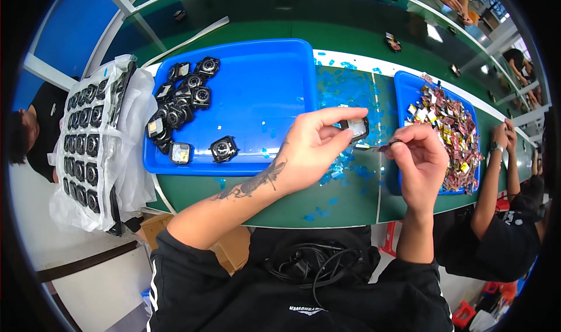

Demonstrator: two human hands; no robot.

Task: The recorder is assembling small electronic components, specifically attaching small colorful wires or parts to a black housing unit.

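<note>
My left hand (312, 142) pinches a black square watch case (357, 128) between thumb and fingers, its open side showing a pale, silvery inside. Close beside it on the right, my right hand (419, 159) is closed with thumb and forefinger around a small dark reddish strip (384, 148); its exact kind is too small to tell. Both hands are above the green work surface (304, 200), between two blue trays. In the large blue tray (257, 80) on the left, several black watch cases lie in a heap, with a single watch case (223, 149) apart.
The smaller blue tray (403, 83) at right holds a pile of small reddish and yellow parts (447, 136). Blue film scraps (345, 86) litter the surface. At far left stands a plastic-wrapped stack of watch trays (85, 145). A green belt (333, 28) runs behind; co-workers sit on both sides.
</note>
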